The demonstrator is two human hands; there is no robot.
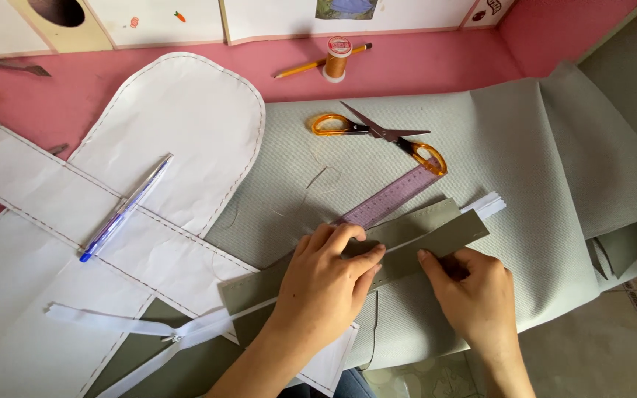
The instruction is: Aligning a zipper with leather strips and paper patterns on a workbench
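Near the front edge of the pink bench (pixel 436 63), your left hand (pixel 326 287) lies flat, fingers spread and extended, pressing down on two narrow grey fabric strips (pixel 414 239) with a white zipper (pixel 186 332) running between them; nothing is gripped in it, the palm and fingertips simply bear on the strips. Your right hand (pixel 473 295) sits just beside it to the right, fingers curled, with the thumb and forefinger pinching the lower strip's edge in a narrow grip. The strips lie diagonally across a large sheet of grey fabric (pixel 540 162), their upper right end showing the white zipper tape. A translucent purple ruler (pixel 392 197) lies along the upper strip, touching its far edge, just beyond your left fingertips. Orange-handled scissors (pixel 381 136) rest open on the grey fabric beyond the ruler. To the left, white paper pattern pieces (pixel 178 125) carry a blue pen (pixel 123 210). A spool of brown thread (pixel 337 59) and a yellow pencil (pixel 311 66) lie farther back.
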